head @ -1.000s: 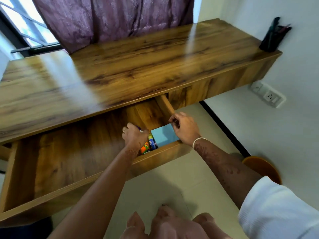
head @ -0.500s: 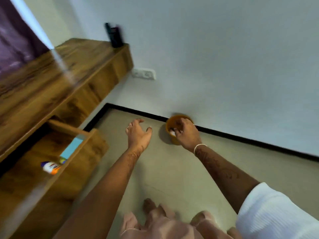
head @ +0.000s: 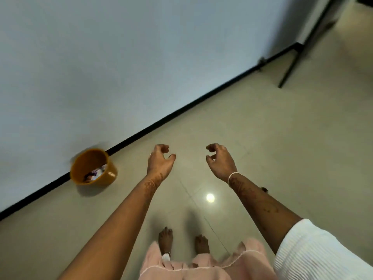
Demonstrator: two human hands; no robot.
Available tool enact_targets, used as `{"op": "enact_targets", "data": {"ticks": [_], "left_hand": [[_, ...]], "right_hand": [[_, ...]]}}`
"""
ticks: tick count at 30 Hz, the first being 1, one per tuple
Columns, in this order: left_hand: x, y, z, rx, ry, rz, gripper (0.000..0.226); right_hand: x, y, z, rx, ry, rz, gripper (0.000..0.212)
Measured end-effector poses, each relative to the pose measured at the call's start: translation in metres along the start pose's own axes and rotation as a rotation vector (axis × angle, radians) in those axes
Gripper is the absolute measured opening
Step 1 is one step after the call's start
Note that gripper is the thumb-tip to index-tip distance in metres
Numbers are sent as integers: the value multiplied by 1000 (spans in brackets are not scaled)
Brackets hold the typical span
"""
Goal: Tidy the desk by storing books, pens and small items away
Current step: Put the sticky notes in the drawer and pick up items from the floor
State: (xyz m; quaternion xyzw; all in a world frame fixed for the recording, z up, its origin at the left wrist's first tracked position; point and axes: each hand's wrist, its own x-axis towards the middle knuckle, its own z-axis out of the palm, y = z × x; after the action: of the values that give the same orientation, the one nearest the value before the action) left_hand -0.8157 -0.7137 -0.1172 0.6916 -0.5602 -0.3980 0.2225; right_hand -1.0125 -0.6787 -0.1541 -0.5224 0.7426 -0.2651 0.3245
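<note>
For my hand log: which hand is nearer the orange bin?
The left hand, bare-wristed: the bin stands left of it by the wall. The right hand, with the white wristband, is farther off.

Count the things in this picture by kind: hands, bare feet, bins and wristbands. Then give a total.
Hands: 2 (left hand, right hand)
Bare feet: 2 (left foot, right foot)
Bins: 1 (orange bin)
Wristbands: 1 (white wristband)
Total: 6
</note>
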Motion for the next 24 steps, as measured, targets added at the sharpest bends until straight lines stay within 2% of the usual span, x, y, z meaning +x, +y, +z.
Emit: {"op": "enact_targets", "data": {"ticks": [5,10,17,24], "left_hand": [[-6,35,88,25,-234,49,36],[-6,58,156,89,-389,75,35],[11,63,237,108,-495,46,33],[58,29,306,178,-563,4,21]], "right_hand": [[-31,82,-55,52,139,251,30],[-52,146,-80,109,220,423,30],[-60,228,-78,234,317,640,29],[-38,312,-39,281,311,872,31]]}}
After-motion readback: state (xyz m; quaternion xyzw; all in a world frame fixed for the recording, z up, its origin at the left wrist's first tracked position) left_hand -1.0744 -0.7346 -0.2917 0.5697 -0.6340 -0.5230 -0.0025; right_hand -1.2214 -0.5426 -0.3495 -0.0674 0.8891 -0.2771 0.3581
